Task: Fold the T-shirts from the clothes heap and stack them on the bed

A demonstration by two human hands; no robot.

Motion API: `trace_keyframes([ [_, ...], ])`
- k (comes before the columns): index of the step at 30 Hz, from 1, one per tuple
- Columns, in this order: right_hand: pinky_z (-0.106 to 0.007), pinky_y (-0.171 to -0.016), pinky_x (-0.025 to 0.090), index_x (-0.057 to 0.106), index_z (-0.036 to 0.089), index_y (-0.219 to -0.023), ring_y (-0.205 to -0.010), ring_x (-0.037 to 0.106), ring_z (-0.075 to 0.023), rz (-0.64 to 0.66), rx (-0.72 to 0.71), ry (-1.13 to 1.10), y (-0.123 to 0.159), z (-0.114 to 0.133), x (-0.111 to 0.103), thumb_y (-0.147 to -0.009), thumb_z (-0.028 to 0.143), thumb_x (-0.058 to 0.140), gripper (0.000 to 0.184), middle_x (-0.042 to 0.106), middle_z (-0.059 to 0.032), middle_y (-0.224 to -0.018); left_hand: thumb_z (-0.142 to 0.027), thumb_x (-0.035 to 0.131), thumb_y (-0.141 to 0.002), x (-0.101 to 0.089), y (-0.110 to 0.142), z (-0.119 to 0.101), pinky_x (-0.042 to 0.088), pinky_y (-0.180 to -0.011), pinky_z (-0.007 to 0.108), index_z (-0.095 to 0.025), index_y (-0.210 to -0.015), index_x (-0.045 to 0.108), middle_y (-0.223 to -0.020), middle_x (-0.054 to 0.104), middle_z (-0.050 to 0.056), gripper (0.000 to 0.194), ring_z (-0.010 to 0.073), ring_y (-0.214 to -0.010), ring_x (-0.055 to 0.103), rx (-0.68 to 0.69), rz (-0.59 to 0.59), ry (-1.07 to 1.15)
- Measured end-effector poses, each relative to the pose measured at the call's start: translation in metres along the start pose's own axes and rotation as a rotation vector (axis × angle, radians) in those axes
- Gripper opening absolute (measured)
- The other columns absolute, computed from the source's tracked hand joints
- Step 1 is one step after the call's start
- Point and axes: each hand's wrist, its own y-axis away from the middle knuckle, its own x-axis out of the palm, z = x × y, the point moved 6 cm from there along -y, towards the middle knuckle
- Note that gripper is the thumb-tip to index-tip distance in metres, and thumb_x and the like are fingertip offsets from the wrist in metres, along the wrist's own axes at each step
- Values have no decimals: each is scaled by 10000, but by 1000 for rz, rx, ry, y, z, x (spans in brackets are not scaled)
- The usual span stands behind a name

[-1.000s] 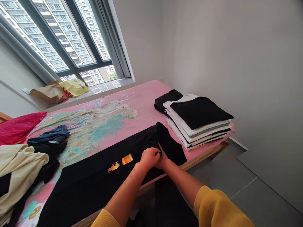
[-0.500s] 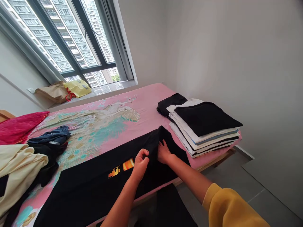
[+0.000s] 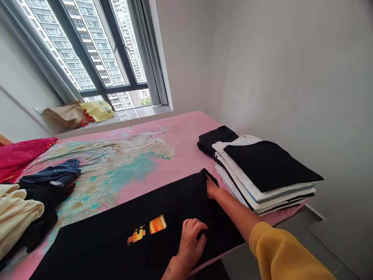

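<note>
A black T-shirt (image 3: 110, 225) with an orange-and-yellow print lies in a long folded strip along the near side of the bed. My left hand (image 3: 190, 239) has its fingers curled round the near end of a fold on the shirt's right part. At the far end of that same fold, my right hand (image 3: 212, 188) grips the cloth, its fingertips partly hidden by the fabric. To the right of the fold, a black section of the shirt lies flat at the bed's edge.
A stack of folded clothes (image 3: 274, 165), black on top, stands right of my right arm, with a folded black garment (image 3: 217, 139) behind it. Loose clothes (image 3: 20, 210) and a red pillow (image 3: 26, 155) lie left. Bags (image 3: 97, 111) sit by the window.
My left hand has come down toward the near edge and taken the fold's near end. My right hand has slid to its far corner. The view has shifted slightly.
</note>
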Motion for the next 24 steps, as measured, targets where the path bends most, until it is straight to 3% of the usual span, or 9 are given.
trace_keyframes([
  [2, -356, -1133, 95, 421, 141, -1352, -1333, 291, -224, -3, 18, 6, -5, -8, 0, -697, 216, 570, 676, 383, -107, -1425, -21, 465, -670, 2, 2, 2, 404, -823, 360, -242, -859, 564, -840, 604, 22, 307, 172, -836, 539, 27, 3, -26],
  [6, -497, -1115, 82, 382, 167, -1374, -1351, 245, -277, -78, 155, 18, -4, -21, 5, -650, 118, 563, 748, 376, -117, -1427, 3, 438, -668, 1, 2, 0, 406, -805, 356, -222, -892, 557, -852, 597, 24, 339, 167, -843, 538, 92, -4, -73],
  [10, -502, -1098, 160, 411, 99, -1344, -1343, 247, -308, -261, 319, 14, 5, -37, 3, -756, 123, 468, 591, 380, -163, -1412, 14, 438, -660, 0, 2, -2, 403, -800, 351, -213, -892, 564, -836, 597, 19, 349, 160, -823, 541, 117, -21, -91],
  [13, -439, -1075, 266, 469, 77, -1280, -1270, 380, -266, -385, 369, -25, 5, -48, -8, -852, 155, 332, 456, 492, -179, -1298, 12, 449, -663, 0, 2, -3, 403, -797, 349, -213, -888, 574, -831, 601, 20, 342, 158, -817, 545, 120, -38, -89],
  [17, -389, -1015, 371, 508, 77, -1223, -1170, 477, -223, -479, 326, -92, 2, -44, -22, -895, 187, 247, 434, 547, -168, -1216, -6, 467, -689, 1, 1, -2, 406, -790, 344, -225, -902, 598, -834, 601, 19, 332, 154, -813, 551, 126, -52, -79],
  [20, -367, -1046, 343, 594, 167, -1123, -1189, 459, -207, -483, 209, -126, 6, -30, -23, -861, 245, 406, 332, 550, -99, -1233, -21, 479, -705, 1, 2, -1, 416, -786, 346, -230, -904, 619, -829, 600, 22, 322, 157, -806, 553, 135, -70, -81],
  [24, -418, -1037, 340, 668, 203, -942, -1115, 517, -231, -492, 171, -167, 10, -26, -22, -746, 123, 515, 261, 624, -97, -1067, -56, 493, -732, -2, 5, 3, 447, -799, 341, -228, -906, 641, -860, 618, 36, 286, 170, -847, 570, 99, -132, -11],
])
